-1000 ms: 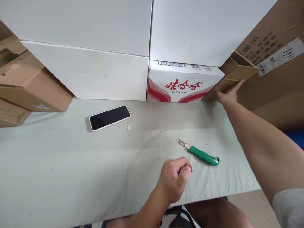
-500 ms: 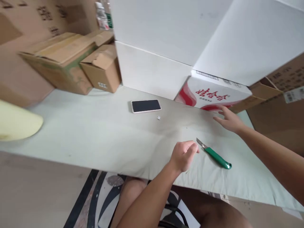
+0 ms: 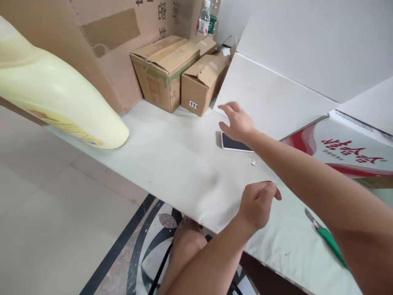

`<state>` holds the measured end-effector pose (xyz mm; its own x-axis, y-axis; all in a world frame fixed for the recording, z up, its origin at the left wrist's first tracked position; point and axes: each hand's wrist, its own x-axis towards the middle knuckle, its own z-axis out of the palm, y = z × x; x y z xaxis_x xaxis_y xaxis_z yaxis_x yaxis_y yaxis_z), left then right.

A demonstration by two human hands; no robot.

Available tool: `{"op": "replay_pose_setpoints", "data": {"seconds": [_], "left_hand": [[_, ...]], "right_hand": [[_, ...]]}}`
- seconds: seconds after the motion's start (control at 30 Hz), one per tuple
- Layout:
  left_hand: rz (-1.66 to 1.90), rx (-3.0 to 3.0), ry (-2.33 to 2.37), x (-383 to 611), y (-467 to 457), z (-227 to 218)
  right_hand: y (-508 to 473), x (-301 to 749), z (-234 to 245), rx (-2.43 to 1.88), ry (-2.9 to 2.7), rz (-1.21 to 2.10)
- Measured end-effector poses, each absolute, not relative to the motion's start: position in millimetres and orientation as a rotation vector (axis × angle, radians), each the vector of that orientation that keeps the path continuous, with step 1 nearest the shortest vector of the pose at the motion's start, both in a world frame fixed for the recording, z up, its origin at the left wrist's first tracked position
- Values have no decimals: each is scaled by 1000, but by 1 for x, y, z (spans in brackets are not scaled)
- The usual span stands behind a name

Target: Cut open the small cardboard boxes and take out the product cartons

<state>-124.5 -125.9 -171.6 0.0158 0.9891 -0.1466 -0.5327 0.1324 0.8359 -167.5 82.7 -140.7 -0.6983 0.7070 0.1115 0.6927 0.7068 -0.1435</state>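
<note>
My right hand [image 3: 238, 122] reaches across my left forearm's side of the view, fingers spread and holding nothing. It is above a smartphone [image 3: 235, 143] with a dark screen and pale rim, partly covered by the hand and forearm. My left hand [image 3: 258, 205] is loosely closed over the cloth near the table's front edge, with no object showing in it; its palm side is hidden. A small white scrap [image 3: 253, 162] lies between the two hands. Under my right forearm, a green-handled knife [image 3: 331, 245] lies partly hidden, its short blade pointing away from me.
A large pale yellow bottle [image 3: 70, 94] with a printed label leans in at the left. Cardboard boxes [image 3: 164, 88] and small plastic bottles [image 3: 204, 20] stand at the back. A white and red carton [image 3: 334, 145] sits at the right beside white panels [image 3: 276, 90].
My right hand has swung left from beside the white and red carton to above the smartphone. The view has turned left, bringing more of the yellow bottle in. My left hand stays closed.
</note>
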Motion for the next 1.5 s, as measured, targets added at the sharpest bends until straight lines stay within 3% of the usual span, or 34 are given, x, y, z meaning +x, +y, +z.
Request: {"op": "replay_pose_setpoints", "data": {"seconds": [0.23, 0.57, 0.77, 1.03, 1.2, 1.27, 1.33, 1.4, 1.5], "left_hand": [[1269, 584, 923, -154, -127, -173], [1331, 574, 975, -155, -125, -177], [1493, 611, 1147, -157, -122, -177], [954, 1250, 1217, -121, -130, -192], [687, 1954, 1282, -74, -175, -188], [808, 2179, 993, -57, -207, -186], [1172, 2326, 826, -48, -235, -184], [1420, 2334, 777, -48, -250, -179], [1513, 2285, 845, -55, -246, -173]], "right_hand": [[84, -281, -116, -1072, -2690, -85], [118, -274, -146, -1169, -2642, 18], [76, -218, -153, -842, -2702, -42], [-28, -86, -154, -346, -2533, -152], [-61, 13, -166, -539, -2359, -119], [-81, 54, -173, -657, -2264, -117], [-105, 93, -180, -808, -2158, -104], [-130, 126, -186, -993, -2009, -78], [-156, 160, -195, -1256, -1727, 18]]}}
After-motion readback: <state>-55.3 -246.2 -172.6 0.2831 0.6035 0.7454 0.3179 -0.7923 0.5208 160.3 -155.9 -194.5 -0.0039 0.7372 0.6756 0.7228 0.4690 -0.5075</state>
